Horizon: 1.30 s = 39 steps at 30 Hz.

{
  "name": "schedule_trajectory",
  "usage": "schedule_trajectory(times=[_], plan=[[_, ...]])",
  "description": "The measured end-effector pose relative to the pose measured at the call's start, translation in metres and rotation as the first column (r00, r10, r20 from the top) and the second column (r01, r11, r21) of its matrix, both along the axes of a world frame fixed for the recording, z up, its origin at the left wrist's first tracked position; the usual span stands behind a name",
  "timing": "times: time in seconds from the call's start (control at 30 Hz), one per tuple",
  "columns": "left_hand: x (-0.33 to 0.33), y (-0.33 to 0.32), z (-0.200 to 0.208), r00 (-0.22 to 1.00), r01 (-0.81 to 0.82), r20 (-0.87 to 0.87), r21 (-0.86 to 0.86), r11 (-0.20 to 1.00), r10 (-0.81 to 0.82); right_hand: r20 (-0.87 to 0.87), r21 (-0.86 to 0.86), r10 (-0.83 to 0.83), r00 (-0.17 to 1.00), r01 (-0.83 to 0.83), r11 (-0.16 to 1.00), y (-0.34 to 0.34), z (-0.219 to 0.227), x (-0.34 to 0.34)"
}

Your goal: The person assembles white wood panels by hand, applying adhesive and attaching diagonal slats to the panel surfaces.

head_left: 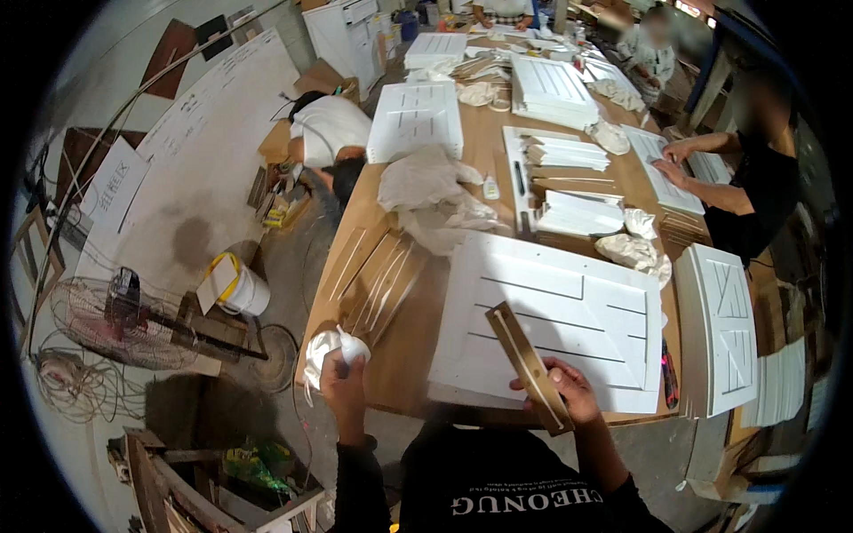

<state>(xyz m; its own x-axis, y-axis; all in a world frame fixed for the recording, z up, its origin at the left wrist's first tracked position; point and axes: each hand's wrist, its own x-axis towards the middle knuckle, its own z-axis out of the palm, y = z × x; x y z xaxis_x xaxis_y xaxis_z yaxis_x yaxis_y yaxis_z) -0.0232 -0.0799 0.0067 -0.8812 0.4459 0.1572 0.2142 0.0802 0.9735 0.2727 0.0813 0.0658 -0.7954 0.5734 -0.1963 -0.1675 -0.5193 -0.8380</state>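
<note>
Brown wooden counter (395, 369) carries a white rectangular grooved panel (538, 322); left-hand fingers (333, 365) are curled around a white nozzled bottle (354, 348), right-hand fingers (563, 367) grip a flat brown strip (528, 362).

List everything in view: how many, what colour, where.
table: one, brown, centre
grooved panel: one, white, near tabletop
held strip: one, brown, white streak, over panel
nozzled bottle: one, white, near left corner
loose strips: several, brown, left tabletop
crumpled sheeting: one heap, cream, left tabletop
panel stacks: several, white, on and beside table
bucket: one, white, floor left
fan: one, reddish, far left
coworkers: four, mixed clothes, around table
left hand: one, black sleeve, holding bottle
right hand: one, black sleeve, holding strip
</note>
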Motion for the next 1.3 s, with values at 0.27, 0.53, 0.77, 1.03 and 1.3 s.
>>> schedule_trajectory(times=[0.27,0.53,0.77,1.03,1.3], plan=[[0.005,-0.01,-0.095,0.935,-0.239,-0.33,-0.329,0.913,0.126,0.037,0.079,0.064,0.997,-0.067,0.995,-0.007,0.015,-0.026],[0.011,-0.002,-0.089,0.961,-0.149,-0.267,-0.258,0.955,0.078,0.063,0.167,0.088,0.994,-0.097,0.981,-0.017,0.018,-0.049],[0.05,-0.051,-0.003,0.992,-0.117,-0.05,-0.118,0.986,0.112,-0.149,-0.183,-0.008,0.989,-0.019,0.983,-0.018,0.022,-0.051],[0.122,0.021,0.056,0.424,0.853,0.373,0.141,0.502,-0.825,-0.479,-0.24,0.098,0.872,-0.238,0.941,-0.023,0.011,-0.03],[0.164,0.048,0.076,0.125,0.823,0.615,0.374,0.427,-0.778,-0.557,-0.218,0.062,0.828,-0.219,0.951,-0.024,0.016,0.008]])
